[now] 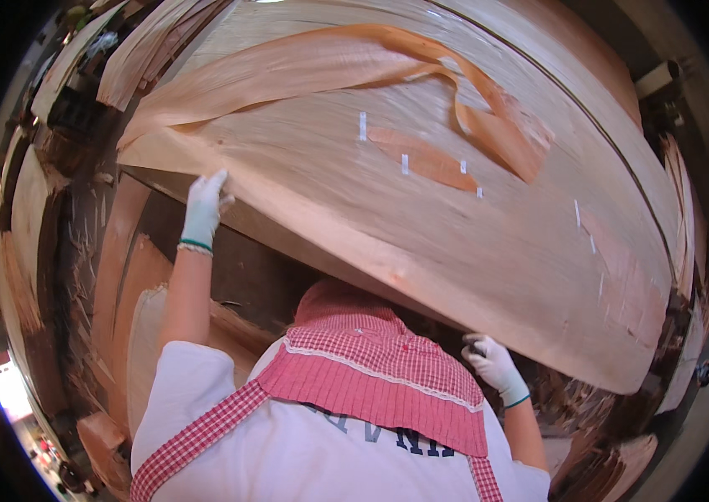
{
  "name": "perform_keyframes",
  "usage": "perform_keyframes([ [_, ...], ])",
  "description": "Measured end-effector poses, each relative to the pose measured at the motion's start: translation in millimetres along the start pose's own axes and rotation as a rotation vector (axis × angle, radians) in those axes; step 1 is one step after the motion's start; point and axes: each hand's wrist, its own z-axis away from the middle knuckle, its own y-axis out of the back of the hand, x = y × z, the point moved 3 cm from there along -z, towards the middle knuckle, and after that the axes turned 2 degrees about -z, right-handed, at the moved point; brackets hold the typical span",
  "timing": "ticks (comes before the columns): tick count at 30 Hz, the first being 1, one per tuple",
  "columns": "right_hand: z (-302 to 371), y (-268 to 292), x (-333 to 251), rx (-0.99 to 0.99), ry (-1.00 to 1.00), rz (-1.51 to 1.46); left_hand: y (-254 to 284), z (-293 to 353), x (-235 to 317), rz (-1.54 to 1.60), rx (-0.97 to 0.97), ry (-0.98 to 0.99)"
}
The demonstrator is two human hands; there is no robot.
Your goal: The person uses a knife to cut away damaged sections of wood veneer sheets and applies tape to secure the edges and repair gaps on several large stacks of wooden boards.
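A large pale wood veneer sheet spans the view, its near edge slanting down to the right. My left hand, in a white glove with a green cuff, grips that edge near its left corner. Close below the same edge, further right, my right hand, gloved alike, has its fingers curled around a small dark thing I cannot make out. A leaf-shaped orange veneer patch lies on the sheet with short white tape pieces at its borders. Beyond it, a long curled veneer strip rests loosely on top.
My red checked apron shows at the lower middle. Broken veneer pieces lie below the sheet on the left, and scraps at the lower right. More veneer sheets stack at the upper left. A dark line crosses the far side.
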Motion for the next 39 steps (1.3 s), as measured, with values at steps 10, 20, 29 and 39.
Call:
perform_keyframes([
  [10,-86,-2,-56,0.197,0.117,0.319,-93,-55,178,0.254,-0.2,-0.257],
  [20,-266,42,-90,0.509,0.044,0.398,-87,-76,231,0.227,-0.265,-0.419],
  [29,-383,35,-73,0.857,0.059,0.895,-94,-44,232,0.218,-0.39,-0.398],
  [39,-213,-146,-213,-0.296,0.575,0.68,-73,-3,215,0.219,-0.188,-0.359],
])
